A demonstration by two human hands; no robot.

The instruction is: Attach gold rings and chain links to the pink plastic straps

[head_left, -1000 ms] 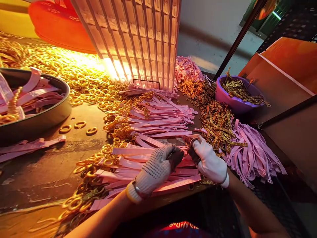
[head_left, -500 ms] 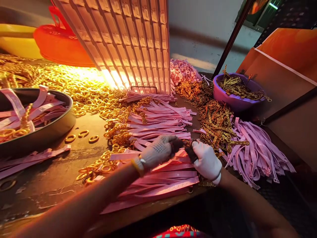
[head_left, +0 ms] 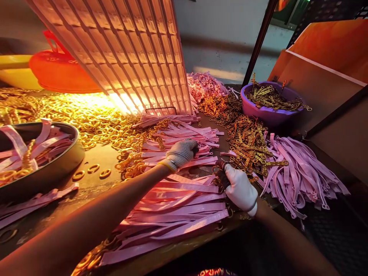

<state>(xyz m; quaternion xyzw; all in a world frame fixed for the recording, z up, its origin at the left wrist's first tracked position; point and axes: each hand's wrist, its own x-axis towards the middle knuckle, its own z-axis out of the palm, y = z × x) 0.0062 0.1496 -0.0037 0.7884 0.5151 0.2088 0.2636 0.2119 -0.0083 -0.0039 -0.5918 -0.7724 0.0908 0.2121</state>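
Observation:
My left hand (head_left: 181, 152), in a pale dotted glove with dark fingertips, rests over the rear bunch of pink straps (head_left: 198, 134). Its fingers are curled, and whatever they grip is hidden. Near the loop ends of the front bunch of pink straps (head_left: 178, 209), my right hand (head_left: 240, 188) is closed in a white glove with dark fingertips. Thumb and fingers pinch together there; what they hold is too dark to make out. Gold rings (head_left: 135, 168) are attached at the left ends of the rear straps. Small gold chain pieces (head_left: 250, 142) lie heaped beyond my right hand.
A dark round pan (head_left: 66, 153) with straps stands at left. Behind are a ribbed panel (head_left: 138, 57), a red lid-like object (head_left: 60, 73) and a yellow basin (head_left: 17, 73). A purple bowl (head_left: 261, 109) holds chain pieces; more pink straps (head_left: 301, 172) hang over the right edge.
My left hand has parted from my right and moved away from me onto the rear straps. The front straps lie more exposed now. My right hand stays nearly in place, and the view has shifted slightly.

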